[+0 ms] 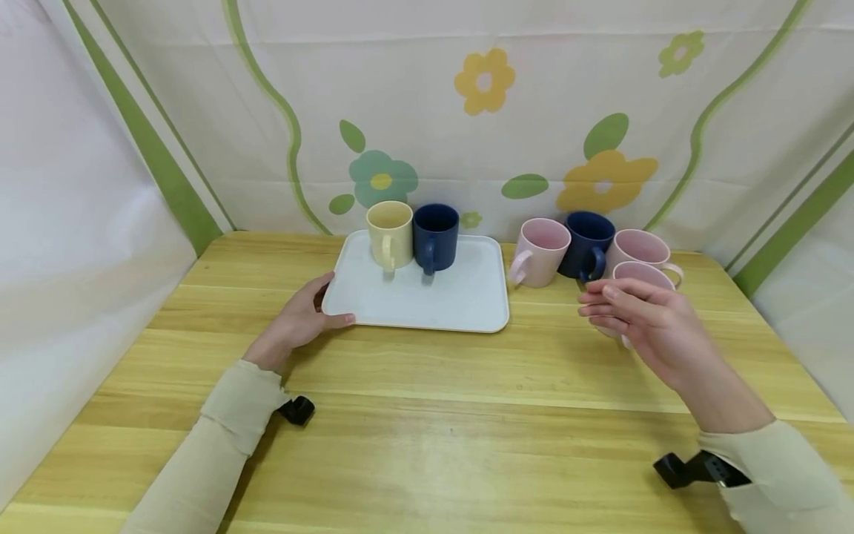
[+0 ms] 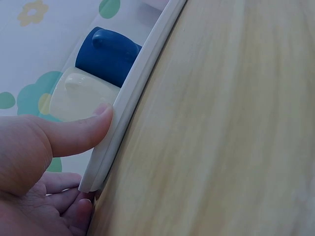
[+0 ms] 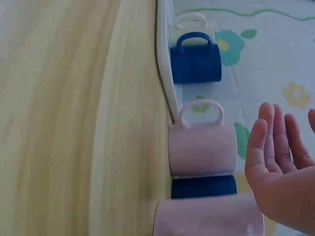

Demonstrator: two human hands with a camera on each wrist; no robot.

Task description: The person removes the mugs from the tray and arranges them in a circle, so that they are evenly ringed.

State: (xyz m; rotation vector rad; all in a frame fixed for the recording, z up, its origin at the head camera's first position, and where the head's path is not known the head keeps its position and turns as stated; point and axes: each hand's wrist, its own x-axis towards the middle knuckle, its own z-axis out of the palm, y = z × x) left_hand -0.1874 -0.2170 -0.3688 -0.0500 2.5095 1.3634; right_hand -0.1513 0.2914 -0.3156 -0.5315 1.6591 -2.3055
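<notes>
At the left end of the white tray [image 1: 427, 305], my left hand [image 1: 300, 315] grips the corner, thumb on the rim and fingers curled by its side and underside. Upright on the tray stand a pale yellow mug [image 1: 394, 241] and a navy mug [image 1: 443, 237], side by side near the back. My right hand [image 1: 650, 326] hovers with loosely extended fingers, holding nothing, in front of a mug group. That group has a pink mug [image 1: 542, 259] nearest the tray, another navy mug [image 1: 580, 248], and two more pink mugs [image 1: 637, 246]. The nearest pink one is partly hidden by my hand.
A wooden table [image 1: 427, 430] lies under everything. Behind it hangs a white curtain [image 1: 400, 89] with flower prints, close to the mugs' back side. White cloth walls stand at the left and right. Each sleeve carries a black wrist device [image 1: 296, 410].
</notes>
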